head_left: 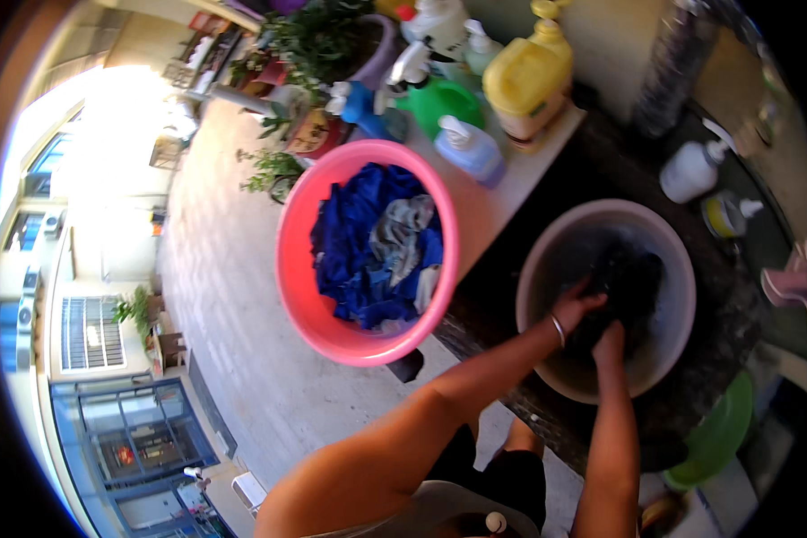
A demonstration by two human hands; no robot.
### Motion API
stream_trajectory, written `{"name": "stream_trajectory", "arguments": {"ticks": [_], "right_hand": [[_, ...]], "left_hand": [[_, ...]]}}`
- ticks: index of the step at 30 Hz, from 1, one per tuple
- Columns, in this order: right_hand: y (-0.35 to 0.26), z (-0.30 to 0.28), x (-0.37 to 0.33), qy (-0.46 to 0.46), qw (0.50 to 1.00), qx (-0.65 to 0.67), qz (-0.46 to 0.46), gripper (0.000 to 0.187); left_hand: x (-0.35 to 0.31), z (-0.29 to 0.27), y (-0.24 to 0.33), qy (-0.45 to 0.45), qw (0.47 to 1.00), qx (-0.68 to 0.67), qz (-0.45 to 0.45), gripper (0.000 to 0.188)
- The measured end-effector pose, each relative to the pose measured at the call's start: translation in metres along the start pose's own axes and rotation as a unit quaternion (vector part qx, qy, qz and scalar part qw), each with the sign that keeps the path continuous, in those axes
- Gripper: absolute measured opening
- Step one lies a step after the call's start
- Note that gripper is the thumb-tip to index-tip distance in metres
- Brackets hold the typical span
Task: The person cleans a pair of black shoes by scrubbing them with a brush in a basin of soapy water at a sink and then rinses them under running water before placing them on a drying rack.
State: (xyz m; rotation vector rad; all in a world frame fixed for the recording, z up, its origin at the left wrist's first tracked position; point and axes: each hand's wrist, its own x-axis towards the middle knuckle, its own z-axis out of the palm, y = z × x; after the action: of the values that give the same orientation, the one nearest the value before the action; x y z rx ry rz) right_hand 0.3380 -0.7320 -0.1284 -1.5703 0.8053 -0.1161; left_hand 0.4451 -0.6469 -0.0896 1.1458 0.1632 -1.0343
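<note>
A pale greyish-pink basin (529, 260) holds cloudy water and a wet black garment (635, 285), bunched up so that its kind does not show. My left hand (576, 308), with a bangle at the wrist, grips the garment's left side. Lower down, my right hand (610, 345) is closed on the near part of the same cloth, its fingertips hidden by the fabric. Left of the basin is a bright pink tub (298, 309) filled with clothes: a crumpled blue garment (350, 242) and a grey patterned one (402, 235).
On the ledge behind stand a yellow pump jug (524, 85), a green spray bottle (439, 103) and a lilac pump bottle (471, 152). A white bottle (690, 172) is beyond the basin. A green basin (717, 439) sits lower right; potted plants (318, 45) are far left.
</note>
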Motion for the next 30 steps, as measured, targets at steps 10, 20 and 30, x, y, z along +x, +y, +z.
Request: {"name": "stream_trajectory", "arguments": {"ticks": [10,20,30], "right_hand": [[-0.013,-0.001,-0.007,-0.002,0.982,-0.116,0.151,0.036],[-0.037,0.013,-0.012,0.034,0.989,-0.084,0.115,0.035],[-0.057,0.007,-0.022,-0.024,0.992,-0.101,0.065,0.034]], "left_hand": [[-0.015,0.009,-0.002,0.011,0.999,-0.029,-0.043,0.049],[-0.022,0.006,0.021,0.002,0.998,-0.001,-0.065,0.062],[-0.025,0.000,0.015,0.011,0.998,-0.025,-0.053,0.056]]}}
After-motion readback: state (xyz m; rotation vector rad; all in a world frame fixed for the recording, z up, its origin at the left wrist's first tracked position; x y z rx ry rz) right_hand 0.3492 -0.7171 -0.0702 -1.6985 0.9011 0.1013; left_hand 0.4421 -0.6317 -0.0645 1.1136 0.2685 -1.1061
